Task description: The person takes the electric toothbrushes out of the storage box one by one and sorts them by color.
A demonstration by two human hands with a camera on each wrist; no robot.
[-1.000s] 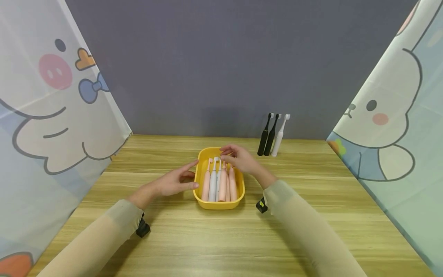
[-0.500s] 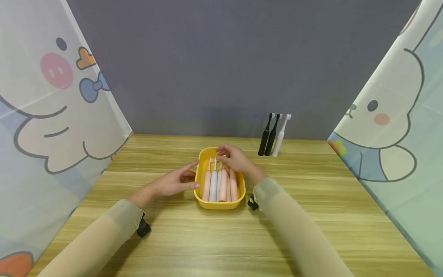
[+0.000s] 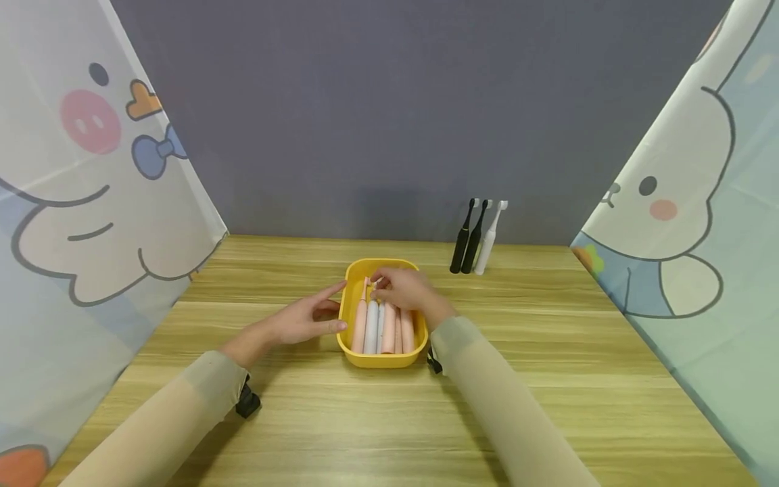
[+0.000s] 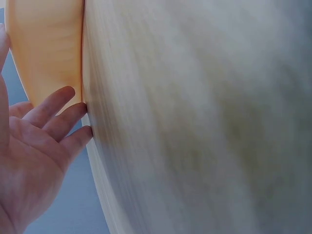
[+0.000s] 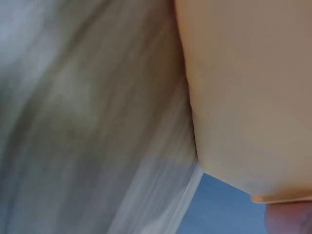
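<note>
Yellow bin (image 3: 383, 362) near the middle of the table (image 3: 341, 426), brushes lying side by side in it, handle ends at the bin's front edge, heads (image 3: 367, 281) toward its back edge. My left hand (image 3: 299, 320) is loosely spread at the bin's left edge, clasping nothing; I take it as a steadying hand. My right hand (image 3: 406, 289) comes over the bin's right edge, thumb and fingers bent close together among the heads, nearest the blue brush (image 3: 372, 328). Whether they pinch it I cannot tell; the hand hides the contact, and its wrist view gives mostly bin wall. Judged technique: take one neck only, thumb against forefinger, fingertips kept narrow, since the pink brush (image 3: 360, 328) lies tight against its left side. Raise the head end first, then draw the handle clear before any sideways move, else the neighbours may roll. Light left-hand pressure should stop the bin skidding. Two black brushes (image 3: 460, 251) and a white brush (image 3: 485, 251) stand near the table's back edge, right of the bin; worth keeping knuckles off them.
</note>
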